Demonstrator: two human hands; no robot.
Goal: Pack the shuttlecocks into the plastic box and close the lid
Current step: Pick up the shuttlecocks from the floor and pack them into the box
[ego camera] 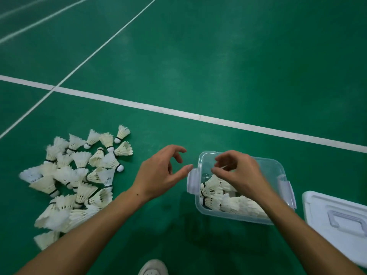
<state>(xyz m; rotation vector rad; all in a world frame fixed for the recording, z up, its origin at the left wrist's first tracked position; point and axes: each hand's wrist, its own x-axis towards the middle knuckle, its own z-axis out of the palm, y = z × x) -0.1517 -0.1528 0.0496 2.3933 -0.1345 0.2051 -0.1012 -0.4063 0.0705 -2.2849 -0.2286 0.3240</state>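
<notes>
A clear plastic box (272, 165) stands open on the green floor at the lower right, with several white shuttlecocks (214, 192) lying inside. A heap of loose shuttlecocks (79, 175) covers the floor to the left. My right hand (238, 171) hovers over the box with loosely curled fingers and holds nothing that I can see. Between the heap and the box, my left hand (160, 173) hangs in the air, fingers relaxed and empty, its thumb close to the box's left latch (192, 181). The white lid (337, 221) with its handle lies flat to the right of the box.
White court lines (178, 113) cross the green floor beyond the box and heap. The toe of a white shoe (154, 267) shows at the bottom edge.
</notes>
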